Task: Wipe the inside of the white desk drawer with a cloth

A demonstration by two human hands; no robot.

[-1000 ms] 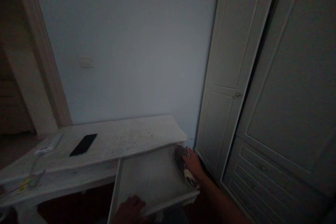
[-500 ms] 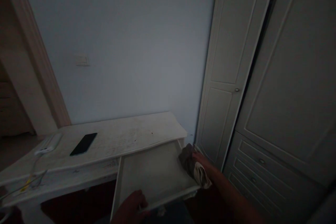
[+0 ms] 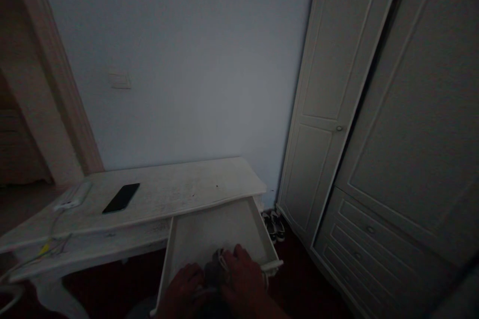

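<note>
A pulled-out white drawer [image 3: 220, 224] juts from the desk towards me. My right hand [image 3: 242, 275] is closed on a crumpled grey cloth [image 3: 214, 270] at the drawer's front edge, and light-coloured folds show by its fingers and wrist. To the left of the cloth, my left hand [image 3: 187, 284] curls its fingers over the drawer front. Its fingertips lie close to the cloth; the dim light hides whether they touch it. The drawer front is mostly covered by both hands.
A dark phone [image 3: 121, 198] and a white power strip [image 3: 74, 196] with a cable lie on the worn white desk [image 3: 202, 174]. Dark shoes [image 3: 275, 225] stand on the red floor between desk and wardrobe [image 3: 318, 159]. A light switch [image 3: 119, 80] is on the wall.
My right hand has moved with the cloth from the drawer's right side to the middle of its front, beside my left hand. The shoes have come into view. My left hand stays near the front edge.
</note>
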